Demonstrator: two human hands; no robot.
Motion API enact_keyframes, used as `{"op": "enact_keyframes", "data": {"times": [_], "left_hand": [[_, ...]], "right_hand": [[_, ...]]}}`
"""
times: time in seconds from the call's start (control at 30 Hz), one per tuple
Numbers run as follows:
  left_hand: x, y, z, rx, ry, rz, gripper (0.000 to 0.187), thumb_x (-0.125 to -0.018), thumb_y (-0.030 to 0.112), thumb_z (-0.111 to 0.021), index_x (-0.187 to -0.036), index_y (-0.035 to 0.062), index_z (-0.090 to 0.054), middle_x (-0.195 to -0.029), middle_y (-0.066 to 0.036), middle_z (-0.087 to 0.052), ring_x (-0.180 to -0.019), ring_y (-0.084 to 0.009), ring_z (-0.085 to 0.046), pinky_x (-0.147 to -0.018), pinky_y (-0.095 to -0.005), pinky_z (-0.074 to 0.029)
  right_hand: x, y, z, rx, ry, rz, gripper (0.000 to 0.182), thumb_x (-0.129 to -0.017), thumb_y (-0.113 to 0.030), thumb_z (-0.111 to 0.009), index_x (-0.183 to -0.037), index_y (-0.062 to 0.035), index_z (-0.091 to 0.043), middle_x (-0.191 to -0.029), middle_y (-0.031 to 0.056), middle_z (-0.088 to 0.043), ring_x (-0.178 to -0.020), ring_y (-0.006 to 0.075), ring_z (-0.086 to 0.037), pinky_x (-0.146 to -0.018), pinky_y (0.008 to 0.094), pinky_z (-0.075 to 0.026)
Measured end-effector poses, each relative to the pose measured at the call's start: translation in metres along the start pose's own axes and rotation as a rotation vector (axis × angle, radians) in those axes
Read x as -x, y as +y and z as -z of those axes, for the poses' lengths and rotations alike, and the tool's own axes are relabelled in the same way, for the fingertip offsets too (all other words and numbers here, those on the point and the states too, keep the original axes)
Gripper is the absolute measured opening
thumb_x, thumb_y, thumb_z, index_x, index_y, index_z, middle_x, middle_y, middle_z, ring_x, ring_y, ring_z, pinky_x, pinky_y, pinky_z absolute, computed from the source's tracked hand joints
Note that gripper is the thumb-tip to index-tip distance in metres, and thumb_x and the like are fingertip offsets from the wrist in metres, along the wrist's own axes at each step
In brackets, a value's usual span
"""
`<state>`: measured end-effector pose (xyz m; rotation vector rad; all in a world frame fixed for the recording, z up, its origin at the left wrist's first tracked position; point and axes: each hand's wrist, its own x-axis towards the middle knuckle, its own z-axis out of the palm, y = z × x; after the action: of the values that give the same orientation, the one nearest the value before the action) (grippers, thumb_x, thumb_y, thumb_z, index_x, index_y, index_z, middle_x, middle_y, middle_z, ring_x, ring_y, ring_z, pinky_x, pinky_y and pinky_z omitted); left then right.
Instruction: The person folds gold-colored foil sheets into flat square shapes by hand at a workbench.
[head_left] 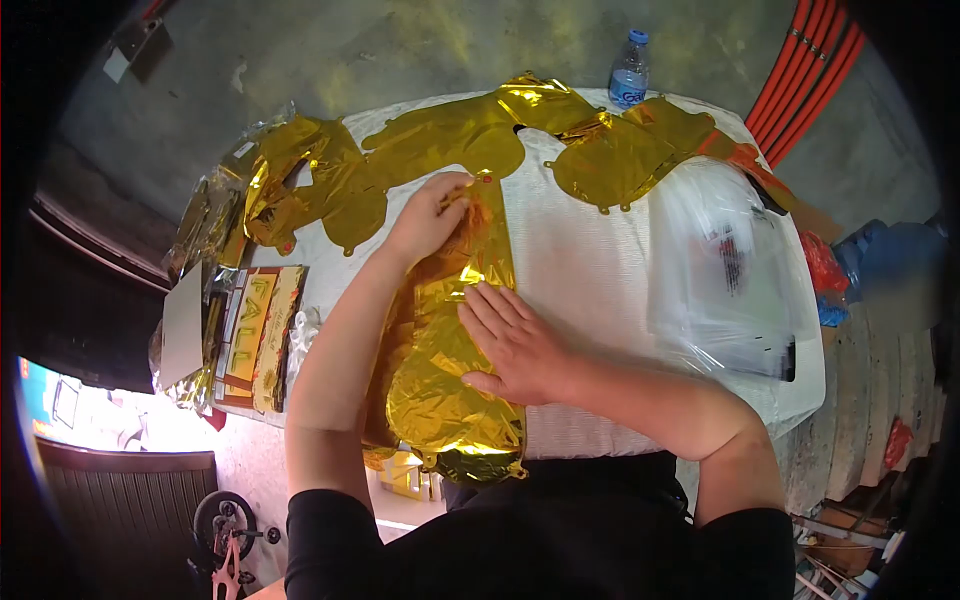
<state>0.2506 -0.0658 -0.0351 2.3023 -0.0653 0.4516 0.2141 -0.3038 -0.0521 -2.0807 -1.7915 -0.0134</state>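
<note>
Gold foil balloon (450,370), flat and crinkled, pressed under open right hand (510,345).

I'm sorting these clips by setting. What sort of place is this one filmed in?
Probably an outdoor or semi-open work spot, not a tidy workshop: a cloth-covered table stands on rough concrete ground, with red pipes alongside and a bicycle nearby.

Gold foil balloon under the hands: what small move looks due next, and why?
Probably a slide of the right hand down the gold foil balloon toward its near end. That hand lies flat, palm down, on its middle, the left hand pinches its far end, and the near part looks puffed and wrinkled.
</note>
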Motion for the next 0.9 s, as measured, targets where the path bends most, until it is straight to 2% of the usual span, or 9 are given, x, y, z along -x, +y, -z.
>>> {"op": "enact_keyframes", "data": {"times": [0.07,0.3,0.37,0.4,0.5,0.57,0.6,0.73,0.9], "left_hand": [[0.006,-0.002,0.010,-0.040,0.038,-0.012,0.022,-0.086,0.008,-0.058,-0.106,-0.0004,-0.061,-0.108,-0.015,-0.061,-0.102,-0.0285,-0.058,-0.088,-0.0326,-0.045],[0.058,0.016,0.048,-0.172,0.064,0.209,0.022,-0.085,0.010,-0.060,-0.104,-0.0006,-0.062,-0.097,-0.016,-0.062,-0.093,-0.0279,-0.060,-0.079,-0.0331,-0.049],[0.081,0.023,0.055,-0.257,0.045,0.239,0.023,-0.086,0.011,-0.061,-0.106,-0.0003,-0.061,-0.095,-0.011,-0.061,-0.083,-0.0192,-0.059,-0.073,-0.0288,-0.048],[0.092,0.030,0.058,-0.263,0.055,0.246,0.023,-0.086,0.011,-0.061,-0.106,-0.0003,-0.061,-0.095,-0.011,-0.061,-0.083,-0.0192,-0.059,-0.073,-0.0288,-0.048],[0.130,0.055,0.059,-0.334,0.070,0.270,0.023,-0.085,0.012,-0.062,-0.105,0.0003,-0.061,-0.096,-0.012,-0.061,-0.085,-0.0225,-0.060,-0.075,-0.0317,-0.049],[0.153,0.070,0.055,-0.436,0.072,0.235,0.026,-0.084,0.013,-0.064,-0.106,0.0003,-0.061,-0.099,-0.014,-0.062,-0.093,-0.0274,-0.060,-0.081,-0.0353,-0.048],[0.162,0.083,0.053,-0.397,0.043,0.266,0.029,-0.083,0.015,-0.065,-0.109,0.0006,-0.061,-0.109,-0.017,-0.060,-0.103,-0.0319,-0.056,-0.089,-0.0379,-0.045],[0.197,0.110,0.038,-0.328,0.038,0.171,0.034,-0.081,0.016,-0.066,-0.112,0.0016,-0.059,-0.122,-0.016,-0.053,-0.113,-0.0347,-0.049,-0.095,-0.0400,-0.041],[0.228,0.120,0.029,-0.525,0.047,0.164,0.034,-0.079,0.019,-0.068,-0.108,0.0022,-0.061,-0.119,-0.014,-0.056,-0.113,-0.0327,-0.050,-0.097,-0.0419,-0.039]], "right_hand": [[0.000,0.000,-0.001,0.002,0.020,0.003,0.077,-0.086,-0.048,-0.053,-0.136,0.0082,-0.034,-0.144,0.0258,-0.030,-0.137,0.0362,-0.023,-0.114,0.0448,-0.014],[-0.001,0.001,0.000,0.008,0.031,0.016,0.076,-0.086,-0.047,-0.053,-0.136,0.0077,-0.035,-0.144,0.0251,-0.031,-0.137,0.0360,-0.025,-0.114,0.0446,-0.015],[0.000,0.002,-0.001,0.021,0.045,0.040,0.076,-0.086,-0.048,-0.053,-0.136,0.0078,-0.035,-0.143,0.0254,-0.032,-0.136,0.0362,-0.025,-0.113,0.0445,-0.016],[0.000,0.003,-0.001,0.017,0.048,0.034,0.076,-0.086,-0.048,-0.053,-0.135,0.0078,-0.035,-0.143,0.0256,-0.032,-0.136,0.0364,-0.026,-0.113,0.0446,-0.016],[0.000,0.004,-0.003,0.013,0.056,0.045,0.076,-0.086,-0.048,-0.053,-0.135,0.0080,-0.036,-0.143,0.0264,-0.032,-0.136,0.0366,-0.027,-0.113,0.0444,-0.017],[0.000,0.005,-0.004,0.022,0.065,0.042,0.076,-0.087,-0.048,-0.053,-0.135,0.0079,-0.036,-0.143,0.0266,-0.031,-0.136,0.0366,-0.027,-0.113,0.0441,-0.017],[0.000,0.005,-0.004,0.025,0.067,0.050,0.075,-0.087,-0.048,-0.053,-0.135,0.0078,-0.036,-0.143,0.0266,-0.032,-0.136,0.0364,-0.027,-0.113,0.0440,-0.018],[0.000,0.007,-0.007,0.050,0.075,0.063,0.075,-0.087,-0.048,-0.054,-0.135,0.0074,-0.036,-0.143,0.0263,-0.032,-0.135,0.0366,-0.028,-0.112,0.0442,-0.019],[-0.001,0.007,-0.005,0.031,0.057,0.077,0.076,-0.087,-0.047,-0.054,-0.136,0.0071,-0.034,-0.143,0.0259,-0.032,-0.136,0.0369,-0.027,-0.113,0.0446,-0.018]]}}
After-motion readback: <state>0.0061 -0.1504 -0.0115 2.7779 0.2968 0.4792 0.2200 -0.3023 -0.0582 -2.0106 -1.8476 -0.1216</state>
